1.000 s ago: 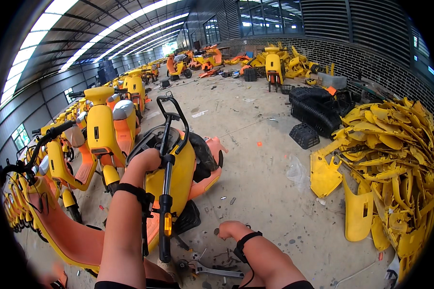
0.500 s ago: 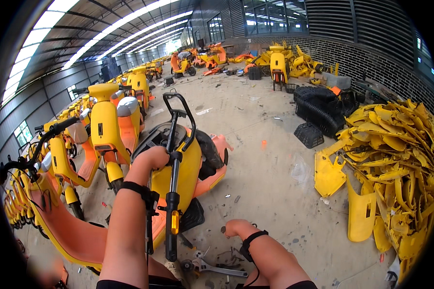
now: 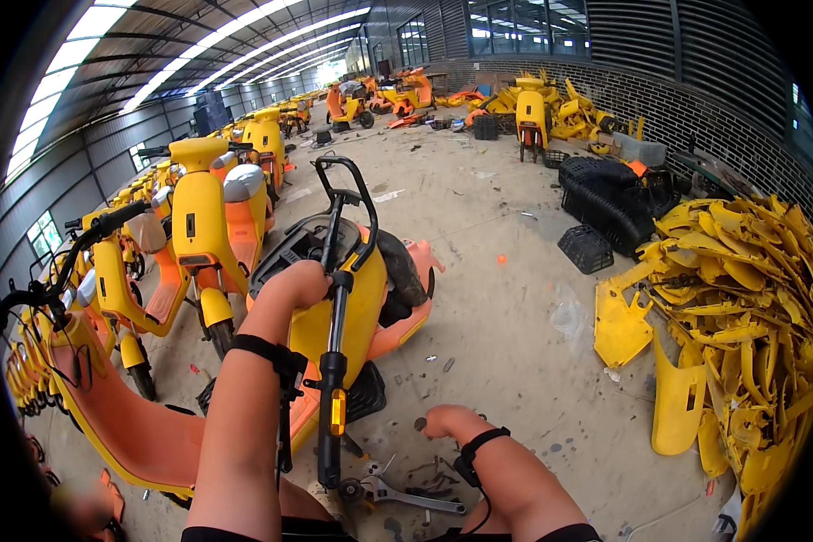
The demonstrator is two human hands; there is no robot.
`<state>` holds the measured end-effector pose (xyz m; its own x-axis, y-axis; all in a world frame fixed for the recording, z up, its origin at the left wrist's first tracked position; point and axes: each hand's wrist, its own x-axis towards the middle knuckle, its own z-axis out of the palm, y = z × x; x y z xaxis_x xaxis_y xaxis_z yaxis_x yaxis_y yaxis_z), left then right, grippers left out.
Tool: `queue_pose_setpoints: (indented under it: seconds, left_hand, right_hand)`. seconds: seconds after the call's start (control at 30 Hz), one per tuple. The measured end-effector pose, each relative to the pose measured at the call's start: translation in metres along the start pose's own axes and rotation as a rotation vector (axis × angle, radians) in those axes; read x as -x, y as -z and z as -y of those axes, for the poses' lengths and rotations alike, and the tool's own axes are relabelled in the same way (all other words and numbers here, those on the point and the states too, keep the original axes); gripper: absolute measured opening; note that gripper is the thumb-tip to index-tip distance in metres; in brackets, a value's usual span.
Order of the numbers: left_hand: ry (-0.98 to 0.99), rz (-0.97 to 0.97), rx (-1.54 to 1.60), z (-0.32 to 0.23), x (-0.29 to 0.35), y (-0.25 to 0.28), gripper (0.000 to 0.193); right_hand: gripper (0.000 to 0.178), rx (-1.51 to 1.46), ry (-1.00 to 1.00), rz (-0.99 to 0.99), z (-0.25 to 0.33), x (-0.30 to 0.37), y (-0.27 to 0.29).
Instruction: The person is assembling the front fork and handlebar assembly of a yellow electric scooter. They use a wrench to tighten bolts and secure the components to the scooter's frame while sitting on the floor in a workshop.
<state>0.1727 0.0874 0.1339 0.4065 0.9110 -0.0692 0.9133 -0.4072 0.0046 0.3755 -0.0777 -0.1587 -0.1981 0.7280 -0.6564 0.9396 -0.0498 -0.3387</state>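
My left hand (image 3: 307, 282) is closed round the upper part of a scooter front fork (image 3: 333, 334), which stands nearly upright in front of me. The fork has dark legs, an amber reflector (image 3: 337, 412) low down and a black hoop-shaped bar (image 3: 370, 212) above. Behind it lies a yellow and orange scooter body (image 3: 359, 312). My right hand (image 3: 447, 421) is held low over the floor, its fingers curled on a small dark round-ended piece (image 3: 420, 424); the rest of that piece is hidden. Below lies an adjustable wrench (image 3: 411, 498) among loose metal parts.
Beside my left arm stands a yellow and orange scooter (image 3: 135, 434), with rows of yellow scooters (image 3: 199, 217) beyond. To the right rises a heap of yellow plastic panels (image 3: 741, 334). Black crates (image 3: 586, 249) and black plastic parts (image 3: 605, 206) lie farther back.
The whole view has shifted slightly. The fork's upper end leans a little more to the right, with my left hand still round it. My right hand has barely moved.
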Motion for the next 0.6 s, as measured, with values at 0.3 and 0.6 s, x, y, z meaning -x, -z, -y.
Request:
queue_pose_setpoints:
  seconds: [0.3, 0.6]
  left_hand:
    - [0.005, -0.001, -0.020, -0.004, -0.001, 0.001, 0.036]
    - [0.124, 0.117, -0.035, -0.025, 0.004, 0.014, 0.023]
  right_hand:
    - [0.053, 0.064, 0.018, -0.056, -0.026, -0.025, -0.017]
    - [0.051, 0.047, 0.063, -0.043, -0.026, -0.011, -0.012]
